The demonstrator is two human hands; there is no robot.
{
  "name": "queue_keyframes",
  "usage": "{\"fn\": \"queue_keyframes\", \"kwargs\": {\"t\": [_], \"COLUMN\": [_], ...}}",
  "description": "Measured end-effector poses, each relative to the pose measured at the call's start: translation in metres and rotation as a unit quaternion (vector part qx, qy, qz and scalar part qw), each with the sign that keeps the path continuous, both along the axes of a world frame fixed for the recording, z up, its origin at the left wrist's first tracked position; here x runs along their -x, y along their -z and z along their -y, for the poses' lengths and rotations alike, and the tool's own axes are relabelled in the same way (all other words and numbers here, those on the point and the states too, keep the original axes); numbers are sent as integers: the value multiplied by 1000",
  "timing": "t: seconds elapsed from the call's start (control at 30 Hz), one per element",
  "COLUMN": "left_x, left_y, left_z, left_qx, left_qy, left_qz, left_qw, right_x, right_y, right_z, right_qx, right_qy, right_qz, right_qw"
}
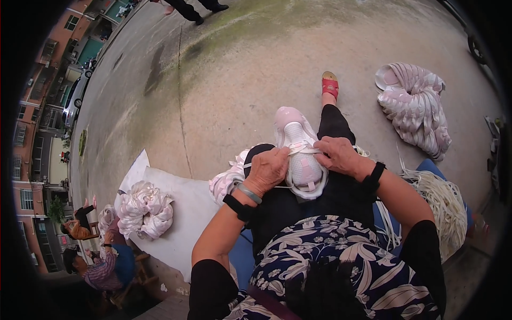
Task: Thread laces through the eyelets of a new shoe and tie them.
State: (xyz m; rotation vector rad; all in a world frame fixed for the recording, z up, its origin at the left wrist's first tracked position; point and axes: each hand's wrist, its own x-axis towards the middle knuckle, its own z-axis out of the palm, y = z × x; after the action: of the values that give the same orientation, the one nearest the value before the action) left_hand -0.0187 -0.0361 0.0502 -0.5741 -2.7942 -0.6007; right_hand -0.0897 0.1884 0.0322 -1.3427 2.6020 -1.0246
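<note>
A pink and white shoe upper (305,165) lies across my lap, its pink toe pointing away from me. White lace (300,146) crosses its front, partly threaded. On the left edge of the opening, my left hand (269,166) is closed with thumb and fingers pinched on the lace. My right hand (341,154) pinches the lace at the right edge, fingers curled. Under and beside my left forearm, more pink and white shoe uppers (226,181) are bunched. A thick bundle of white laces (440,208) hangs at my right side.
A coiled stack of uppers (413,106) lies on the concrete at the right. Another bundle (145,209) rests on a white sheet (184,213) at the left. Seated people (101,269) are at the lower left; a person's legs (192,8) show at the top.
</note>
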Motion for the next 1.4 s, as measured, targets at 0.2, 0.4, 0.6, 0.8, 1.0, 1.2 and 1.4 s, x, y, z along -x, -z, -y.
{"fn": "queue_keyframes", "kwargs": {"t": [0.2,0.4,0.6,0.8,1.0,1.2,1.4], "left_x": [-7,-19,-27,-49,-74,-125,-189], "left_y": [14,15,10,-10,-14,2,1], "left_z": [-3,-3,4,19,43,105,175], "left_qx": [63,51,55,18,50,118,158], "left_qy": [11,-5,-8,-62,-74,-166,-279], "left_qz": [-17,-17,14,49,27,40,56], "left_qw": [998,999,998,997,996,978,946], "right_x": [-8,-8,1,4,16,36,41], "right_y": [2,4,3,7,10,29,23], "right_z": [-9,-13,-37,-85,-138,-240,-318], "right_qx": [-51,-55,-78,-66,-98,-105,-163], "right_qy": [11,-16,-48,50,150,233,323], "right_qz": [-22,-94,-74,-25,-44,-106,-132], "right_qw": [998,994,993,996,983,961,923]}}
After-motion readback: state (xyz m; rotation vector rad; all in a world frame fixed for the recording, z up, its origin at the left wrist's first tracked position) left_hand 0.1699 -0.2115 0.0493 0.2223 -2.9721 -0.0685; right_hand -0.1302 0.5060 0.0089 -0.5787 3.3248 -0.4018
